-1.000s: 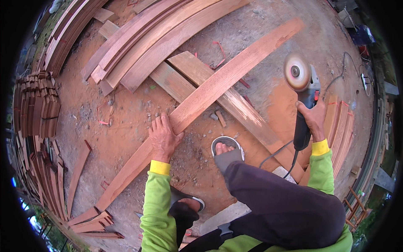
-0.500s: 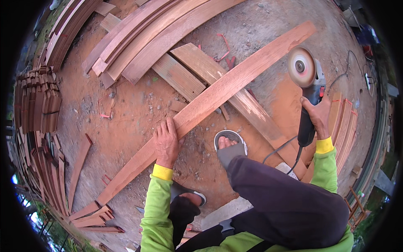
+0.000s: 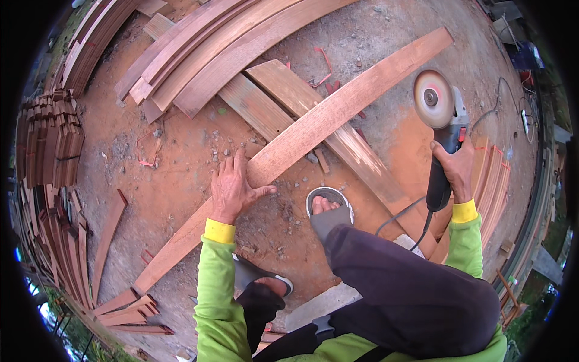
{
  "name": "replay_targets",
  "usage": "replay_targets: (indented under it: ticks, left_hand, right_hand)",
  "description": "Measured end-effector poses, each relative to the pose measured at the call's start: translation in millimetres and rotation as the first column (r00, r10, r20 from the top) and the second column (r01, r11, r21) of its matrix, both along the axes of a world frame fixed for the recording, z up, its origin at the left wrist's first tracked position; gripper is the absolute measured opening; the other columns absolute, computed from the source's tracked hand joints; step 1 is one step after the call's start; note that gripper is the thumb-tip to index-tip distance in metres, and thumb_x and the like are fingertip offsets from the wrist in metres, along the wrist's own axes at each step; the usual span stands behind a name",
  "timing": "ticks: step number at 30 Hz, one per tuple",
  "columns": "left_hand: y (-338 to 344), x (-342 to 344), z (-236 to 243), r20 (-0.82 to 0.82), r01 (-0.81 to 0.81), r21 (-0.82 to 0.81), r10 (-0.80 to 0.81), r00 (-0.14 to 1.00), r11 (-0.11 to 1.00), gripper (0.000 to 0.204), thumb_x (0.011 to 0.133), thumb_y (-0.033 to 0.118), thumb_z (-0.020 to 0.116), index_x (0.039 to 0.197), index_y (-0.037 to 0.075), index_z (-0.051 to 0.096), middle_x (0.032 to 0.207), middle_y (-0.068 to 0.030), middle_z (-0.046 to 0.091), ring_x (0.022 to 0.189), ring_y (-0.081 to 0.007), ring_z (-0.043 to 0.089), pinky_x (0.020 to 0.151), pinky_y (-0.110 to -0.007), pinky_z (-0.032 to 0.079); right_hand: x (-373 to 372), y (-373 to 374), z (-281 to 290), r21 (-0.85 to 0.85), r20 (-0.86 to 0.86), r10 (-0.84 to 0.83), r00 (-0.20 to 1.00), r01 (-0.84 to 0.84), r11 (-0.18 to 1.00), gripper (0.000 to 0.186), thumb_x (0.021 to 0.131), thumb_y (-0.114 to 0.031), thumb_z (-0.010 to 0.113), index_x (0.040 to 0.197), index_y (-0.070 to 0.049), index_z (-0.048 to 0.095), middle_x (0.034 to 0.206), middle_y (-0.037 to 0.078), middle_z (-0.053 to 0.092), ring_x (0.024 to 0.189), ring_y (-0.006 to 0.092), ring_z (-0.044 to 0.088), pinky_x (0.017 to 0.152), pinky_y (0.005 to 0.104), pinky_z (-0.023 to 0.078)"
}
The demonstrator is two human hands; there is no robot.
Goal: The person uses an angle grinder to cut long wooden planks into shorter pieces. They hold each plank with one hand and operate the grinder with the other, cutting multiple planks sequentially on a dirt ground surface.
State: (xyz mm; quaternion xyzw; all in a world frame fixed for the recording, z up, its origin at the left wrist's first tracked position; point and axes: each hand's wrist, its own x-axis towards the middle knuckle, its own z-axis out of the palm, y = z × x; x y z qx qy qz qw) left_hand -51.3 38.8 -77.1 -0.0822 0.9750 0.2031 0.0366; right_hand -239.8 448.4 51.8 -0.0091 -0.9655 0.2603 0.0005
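A long reddish wooden plank lies slantwise before me, from lower left to upper right, across two weathered boards. My left hand rests on it left of its middle, open, with the fingers lying along the wood and the thumb spread to the right. To the right, my right hand is closed round the black body of an angle grinder. The grinder's round disc points up and away, beside the plank's far end and apart from it. A power cord trails from the grinder's lower end.
Stacked planks lie at the far left, with bundled short pieces nearer. One weathered board runs toward my sandalled foot. More strips lie right of the grinder. A concrete block sits between my legs.
My left hand has shifted slightly left and down, its thumb now spread away from the plank. The plank's upper surface looks paler and more grainy. The grinder has barely moved.
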Motion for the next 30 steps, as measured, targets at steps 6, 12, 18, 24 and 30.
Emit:
replay_targets:
  ticks: [6, 12, 18, 24, 30]
  left_hand:
    - [25, 10, -29, 0.005, -0.095, 0.045, 0.095, 0.995, 0.994, 0.069, 0.058, 0.02, 0.084, 0.117, 0.004, 0.054, 0.098, -0.0161, 0.058, 0.095, -0.0353, 0.06, 0.083, -0.046, 0.048]
    - [69, -23, -22, -0.039, -0.134, 0.117, 0.139, 0.99, 0.984, 0.068, 0.056, 0.018, 0.084, 0.115, 0.003, 0.055, 0.098, -0.0164, 0.059, 0.091, -0.0368, 0.061, 0.079, -0.046, 0.05]
    - [78, -25, -30, -0.086, -0.163, 0.09, 0.171, 0.982, 0.983, 0.065, 0.056, 0.016, 0.083, 0.114, 0.002, 0.056, 0.097, -0.0166, 0.06, 0.09, -0.037, 0.063, 0.078, -0.046, 0.051]
    - [76, -24, -31, -0.09, -0.157, 0.121, 0.169, 0.982, 0.98, 0.063, 0.056, 0.013, 0.082, 0.112, 0.002, 0.055, 0.097, -0.0175, 0.061, 0.089, -0.0385, 0.063, 0.077, -0.046, 0.053]
    - [76, -20, -28, -0.086, -0.135, 0.122, 0.146, 0.986, 0.983, 0.061, 0.055, 0.014, 0.082, 0.109, 0.002, 0.055, 0.096, -0.0172, 0.061, 0.088, -0.0384, 0.063, 0.076, -0.046, 0.052]
  right_hand:
    - [5, -6, -2, 0.039, 0.026, 0.034, 0.999, -0.035, 0.999, 0.044, 0.071, -0.02, 0.083, 0.102, 0.005, 0.063, 0.083, 0.014, 0.07, 0.072, 0.021, 0.068, 0.068, 0.0355, 0.055]
    - [8, -17, 0, 0.069, 0.1, 0.021, 0.995, -0.028, 0.997, 0.046, 0.07, -0.02, 0.082, 0.103, 0.005, 0.062, 0.084, 0.014, 0.07, 0.072, 0.0222, 0.068, 0.069, 0.0356, 0.055]
    - [8, -20, -5, 0.025, 0.114, 0.071, 0.991, -0.074, 0.997, 0.05, 0.068, -0.022, 0.082, 0.104, 0.006, 0.061, 0.086, 0.015, 0.069, 0.073, 0.0236, 0.068, 0.069, 0.0366, 0.055]
    - [9, -12, -17, 0.025, 0.114, 0.112, 0.987, -0.116, 0.993, 0.052, 0.067, -0.023, 0.082, 0.103, 0.006, 0.058, 0.084, 0.017, 0.068, 0.072, 0.0263, 0.068, 0.069, 0.0381, 0.055]
    - [10, -8, -21, 0.027, 0.116, 0.16, 0.98, -0.164, 0.986, 0.053, 0.067, -0.023, 0.082, 0.101, 0.007, 0.057, 0.084, 0.02, 0.068, 0.074, 0.0298, 0.069, 0.069, 0.0396, 0.055]
